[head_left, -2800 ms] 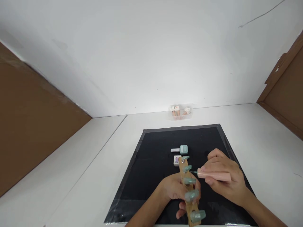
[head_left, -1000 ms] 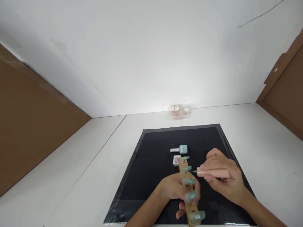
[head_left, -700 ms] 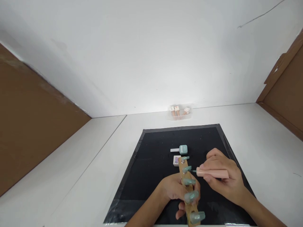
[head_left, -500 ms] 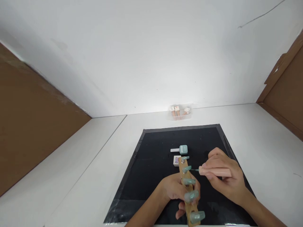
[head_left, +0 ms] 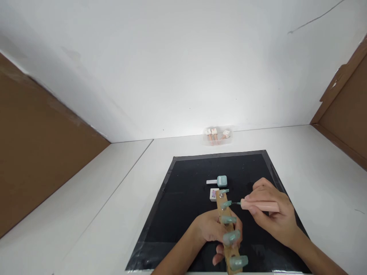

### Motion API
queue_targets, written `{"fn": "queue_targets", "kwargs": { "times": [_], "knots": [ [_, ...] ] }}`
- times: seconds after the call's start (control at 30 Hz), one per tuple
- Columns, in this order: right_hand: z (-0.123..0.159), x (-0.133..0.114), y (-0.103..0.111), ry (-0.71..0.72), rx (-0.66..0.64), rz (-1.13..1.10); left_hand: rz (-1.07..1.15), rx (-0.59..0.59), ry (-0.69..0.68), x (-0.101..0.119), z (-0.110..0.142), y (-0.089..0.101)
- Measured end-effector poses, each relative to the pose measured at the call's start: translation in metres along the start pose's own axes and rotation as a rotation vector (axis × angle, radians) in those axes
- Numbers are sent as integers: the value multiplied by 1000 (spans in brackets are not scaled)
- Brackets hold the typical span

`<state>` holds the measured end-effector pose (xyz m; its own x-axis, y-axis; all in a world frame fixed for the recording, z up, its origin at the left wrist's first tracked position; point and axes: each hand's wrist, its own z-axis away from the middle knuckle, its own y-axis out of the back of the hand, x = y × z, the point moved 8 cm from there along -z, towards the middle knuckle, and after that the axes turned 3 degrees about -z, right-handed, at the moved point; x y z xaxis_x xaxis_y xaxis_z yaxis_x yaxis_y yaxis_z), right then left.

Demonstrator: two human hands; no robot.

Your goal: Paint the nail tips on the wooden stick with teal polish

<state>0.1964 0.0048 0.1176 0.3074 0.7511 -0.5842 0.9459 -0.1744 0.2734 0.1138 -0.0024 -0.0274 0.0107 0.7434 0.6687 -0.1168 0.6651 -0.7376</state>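
Note:
My left hand [head_left: 212,231] is closed around a wooden nail display stand [head_left: 224,214], a narrow strip with several green false nails along it. The nearest false nail [head_left: 238,262] sits at the strip's lower end. Between the fingers of my right hand [head_left: 273,212] is a nail polish brush [head_left: 259,205] with a pink handle, pointing left. Its thin tip is at the second false nail [head_left: 226,204] from the far end; whether it touches, I cannot tell. Beyond the strip a teal nail polish bottle [head_left: 222,181] lies on its side, and a small white box [head_left: 213,194] with a purple picture is partly behind the strip.
A black mat [head_left: 189,191] with taped edges covers part of the white table [head_left: 114,214]. At the back wall stands a clear tray [head_left: 218,140] holding several pink-handled pieces with white square tops. Brown panels [head_left: 37,145] flank both sides.
The brush in my right hand has shifted very slightly up and left, still at the same false nail. My left hand and the strip have hardly moved.

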Motion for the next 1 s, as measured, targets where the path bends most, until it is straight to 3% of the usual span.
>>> {"fn": "queue_targets", "kwargs": {
  "times": [0.13,0.3,0.7,0.87,1.0],
  "knots": [
    [-1,-3,-4,31,-42,-15,7,-18,-10,-1,0,1],
    [-1,-2,1,2,24,12,26,-40,-27,1,0,-2],
    [0,0,-1,-7,-10,-39,20,-51,-24,2,0,-4],
    [1,1,2,-26,35,-24,29,-63,-16,2,-1,-5],
    [1,0,-3,-12,-19,-53,5,-50,-10,2,0,-4]
  ]
}}
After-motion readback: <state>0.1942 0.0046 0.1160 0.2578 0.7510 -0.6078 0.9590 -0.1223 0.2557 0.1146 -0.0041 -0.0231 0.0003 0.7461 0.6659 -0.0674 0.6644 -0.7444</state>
